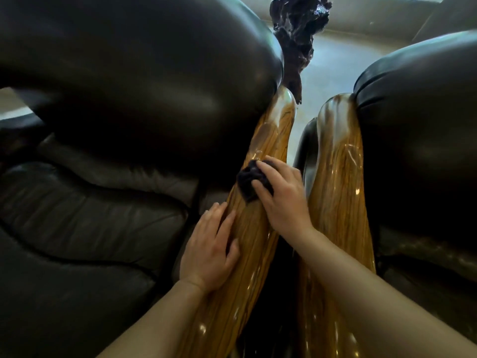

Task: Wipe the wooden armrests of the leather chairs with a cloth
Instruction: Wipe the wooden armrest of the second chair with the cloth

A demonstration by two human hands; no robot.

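Observation:
Two glossy striped wooden armrests run side by side up the middle of the head view. On the left armrest [268, 135] my right hand [281, 197] presses a small dark cloth [246, 180], fingers spread over it. My left hand [211, 246] lies flat on the same armrest, nearer to me, on its left edge, holding nothing. The right armrest [338, 171] belongs to the second chair and is untouched.
A black leather chair [116, 104] fills the left, its backrest bulging above the seat cushions. The second black leather chair [423, 130] fills the right. A dark gnarled wooden carving [296, 29] rises beyond the armrests, over a pale floor [340, 60].

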